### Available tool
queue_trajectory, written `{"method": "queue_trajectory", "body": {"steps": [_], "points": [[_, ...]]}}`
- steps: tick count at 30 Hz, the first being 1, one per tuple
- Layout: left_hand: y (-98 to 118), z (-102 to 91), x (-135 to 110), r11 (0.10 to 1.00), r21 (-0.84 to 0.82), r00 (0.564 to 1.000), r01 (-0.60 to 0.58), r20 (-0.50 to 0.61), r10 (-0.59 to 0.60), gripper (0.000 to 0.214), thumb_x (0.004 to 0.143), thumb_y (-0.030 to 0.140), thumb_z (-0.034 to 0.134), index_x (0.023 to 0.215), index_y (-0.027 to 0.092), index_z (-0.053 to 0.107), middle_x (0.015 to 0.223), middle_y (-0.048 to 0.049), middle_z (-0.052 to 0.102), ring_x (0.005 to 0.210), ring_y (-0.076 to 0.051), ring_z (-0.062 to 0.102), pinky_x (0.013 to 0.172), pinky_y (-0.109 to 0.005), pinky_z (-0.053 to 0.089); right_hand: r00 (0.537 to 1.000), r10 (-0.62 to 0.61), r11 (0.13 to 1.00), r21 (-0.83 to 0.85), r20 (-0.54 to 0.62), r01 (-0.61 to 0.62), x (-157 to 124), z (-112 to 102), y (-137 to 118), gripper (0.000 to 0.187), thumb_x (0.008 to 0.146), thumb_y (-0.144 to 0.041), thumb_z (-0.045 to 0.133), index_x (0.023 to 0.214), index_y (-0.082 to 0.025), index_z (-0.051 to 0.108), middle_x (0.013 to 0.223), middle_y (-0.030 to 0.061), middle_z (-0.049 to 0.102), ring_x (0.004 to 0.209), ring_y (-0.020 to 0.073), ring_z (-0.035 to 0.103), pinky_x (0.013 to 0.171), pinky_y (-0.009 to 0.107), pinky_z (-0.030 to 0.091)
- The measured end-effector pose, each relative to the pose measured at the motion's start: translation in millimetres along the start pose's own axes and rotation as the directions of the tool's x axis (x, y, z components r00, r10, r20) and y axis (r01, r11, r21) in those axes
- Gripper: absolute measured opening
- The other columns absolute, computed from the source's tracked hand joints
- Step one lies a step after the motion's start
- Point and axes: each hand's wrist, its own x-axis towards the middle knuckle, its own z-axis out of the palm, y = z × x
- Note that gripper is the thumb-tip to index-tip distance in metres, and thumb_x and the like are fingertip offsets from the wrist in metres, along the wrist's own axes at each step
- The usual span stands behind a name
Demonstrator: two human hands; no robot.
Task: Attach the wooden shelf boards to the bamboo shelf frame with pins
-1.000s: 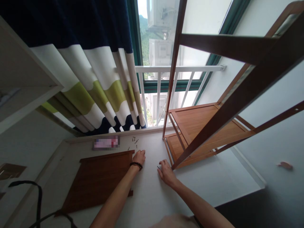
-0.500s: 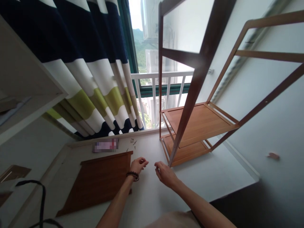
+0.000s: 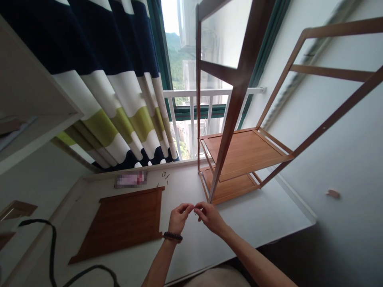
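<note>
My left hand (image 3: 178,216), with a dark bead bracelet on its wrist, and my right hand (image 3: 209,215) meet fingertip to fingertip above the white floor (image 3: 191,243). Both are closed in a pinch on a small dark screw (image 3: 194,213) between them. A loose brown wooden shelf panel (image 3: 122,221) lies flat just left of my left hand. A wooden shelf frame (image 3: 236,159) with two fitted shelves stands just beyond and right of my right hand. Several small screws (image 3: 164,176) lie scattered on the floor near the window.
A striped blue, white and green curtain (image 3: 119,99) hangs at the left of the window with a white railing (image 3: 206,93). A flat packet (image 3: 130,179) lies by the sill. A black cord (image 3: 54,247) loops at the lower left. A white cabinet (image 3: 26,107) juts in at the left.
My left hand left the panel's corner and came up beside the right hand. Both hands now pinch together. The view shifted, so the frame appears further left.
</note>
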Motion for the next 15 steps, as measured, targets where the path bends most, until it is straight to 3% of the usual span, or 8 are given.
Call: {"method": "queue_trajectory", "body": {"steps": [5,8,11,15], "points": [[-19,9.9,-9,0.997,-0.079,1.0,0.01,0.015,-0.009,0.037,0.066,0.05,0.061,0.073,0.014,0.065,0.056,0.0006,0.054,0.049,-0.009,0.041,0.049,-0.022,0.034,0.993,0.119,0.967,0.225,0.003,-0.117,-8,6,9,0.024,0.079,-0.041,0.051,0.08,-0.017,0.057,0.07,0.0009,0.063,0.049,0.0092,0.056,0.042,0.019,0.04],[-37,15.2,-4,1.0,0.022,0.999,-0.021,-0.046,0.022,0.039,0.072,0.049,0.053,0.084,0.014,0.064,0.065,-0.002,0.058,0.055,-0.012,0.048,0.053,-0.024,0.04,0.986,0.152,0.963,0.235,-0.07,-0.132,-17,3,20,0.024,0.079,-0.041,0.05,0.078,-0.017,0.054,0.069,0.0012,0.062,0.049,0.0095,0.056,0.041,0.019,0.04],[-51,20.8,4,0.972,0.22,0.989,-0.08,-0.102,0.104,0.034,0.075,0.042,0.048,0.09,0.016,0.062,0.087,-0.0071,0.061,0.069,-0.016,0.056,0.06,-0.027,0.046,0.965,0.203,0.956,0.248,-0.165,-0.159,-28,-11,34,0.025,0.076,-0.042,0.052,0.073,-0.018,0.05,0.065,0.0007,0.061,0.051,0.0108,0.056,0.044,0.022,0.043],[-57,33.4,11,0.947,0.294,0.983,-0.127,-0.087,0.159,0.029,0.071,0.032,0.049,0.093,0.016,0.06,0.096,-0.0086,0.057,0.075,-0.017,0.057,0.064,-0.031,0.048,0.928,0.284,0.924,0.326,-0.24,-0.198,-40,-43,53,0.028,0.069,-0.043,0.061,0.07,-0.018,0.05,0.06,-0.0006,0.058,0.054,0.0125,0.057,0.054,0.026,0.047]]}}
